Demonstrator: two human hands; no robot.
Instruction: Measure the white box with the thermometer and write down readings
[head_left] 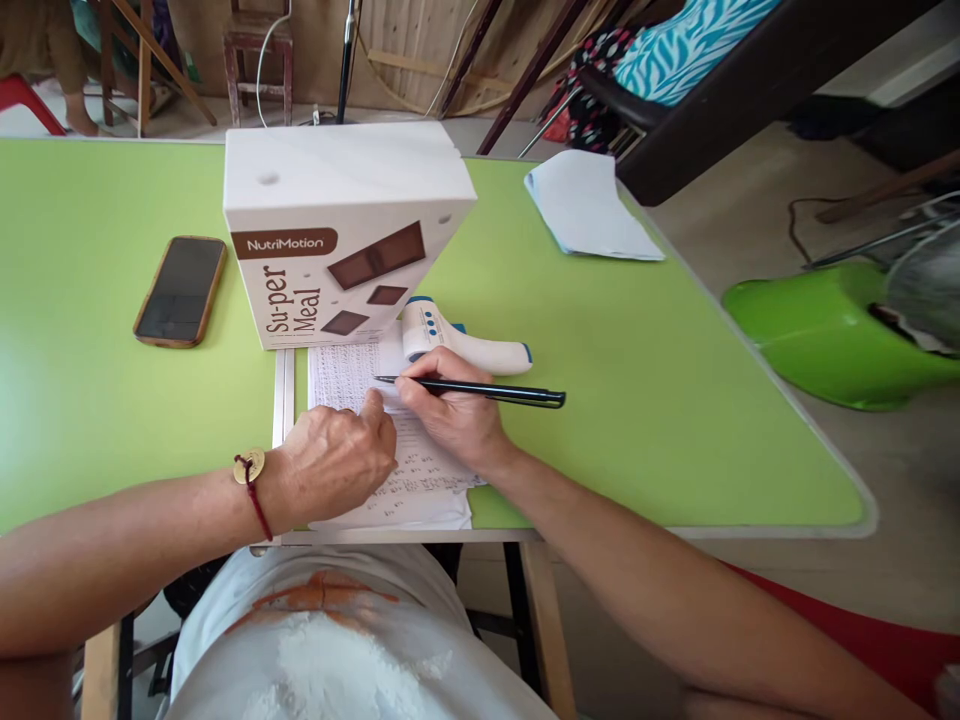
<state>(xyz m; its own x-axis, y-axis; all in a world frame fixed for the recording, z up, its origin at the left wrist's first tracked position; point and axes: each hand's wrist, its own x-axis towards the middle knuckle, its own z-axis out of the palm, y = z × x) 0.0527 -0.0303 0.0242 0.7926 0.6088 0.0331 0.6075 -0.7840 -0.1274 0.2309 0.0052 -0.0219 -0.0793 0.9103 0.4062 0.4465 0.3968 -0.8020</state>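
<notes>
My right hand [454,408] holds a black pen [517,392] in a writing grip, its tip at a paper sheet [420,450] full of small handwriting. Resting on the same sheet, my left hand [334,450] has its index finger stretched toward the pen tip and its other fingers curled under. Their undersides are hidden. A white and blue infrared thermometer [480,350] lies just beyond my right hand. Behind the sheets stands a white box [345,190] printed "NutriMotion Su-per Meal", close to the paper's upper edge.
A phone [180,290] in a brown case lies left of the box on the green table [637,420]. Folded white paper [589,205] sits at the far right edge. Beyond that side is a bright green plastic object [817,335] on the floor; a wooden stool [259,50] stands behind.
</notes>
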